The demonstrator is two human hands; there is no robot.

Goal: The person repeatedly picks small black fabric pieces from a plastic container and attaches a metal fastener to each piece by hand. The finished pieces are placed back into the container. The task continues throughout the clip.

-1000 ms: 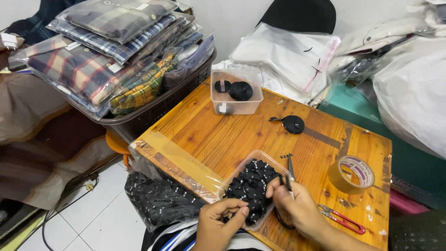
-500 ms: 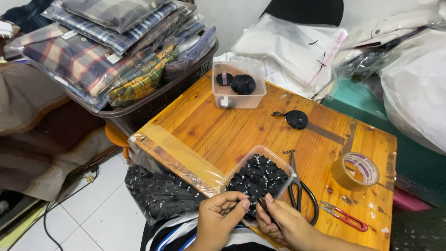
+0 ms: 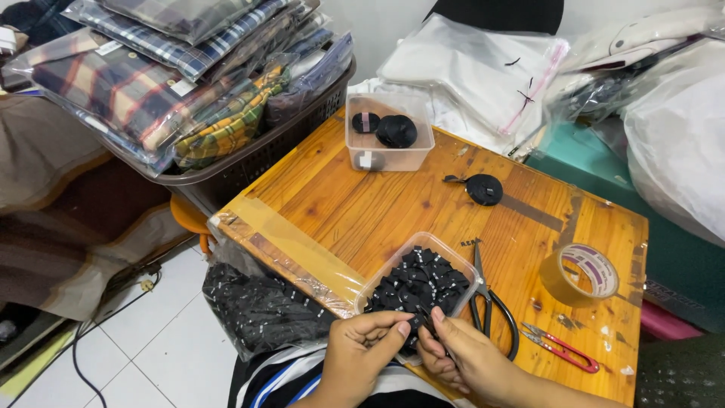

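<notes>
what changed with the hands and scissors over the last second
The right hand let go of the black scissors, which now lie on the table beside the clear tray of black pieces. It moved left to meet the left hand, and both now pinch a small black piece at the tray's near edge. The tape roll, red snips and far container stayed put.

view: one head camera only, worn by the person, so no second view shares the scene
facing: steeply down and forward across the wooden counter (image 3: pixel 362 204)
nearness: close; the left hand (image 3: pixel 362 349) and right hand (image 3: pixel 468 359) meet at the bottom edge
beyond the grip: the counter's far corner, a laundry basket (image 3: pixel 249 162) to the far left, plastic bags (image 3: pixel 672 143) to the far right
</notes>
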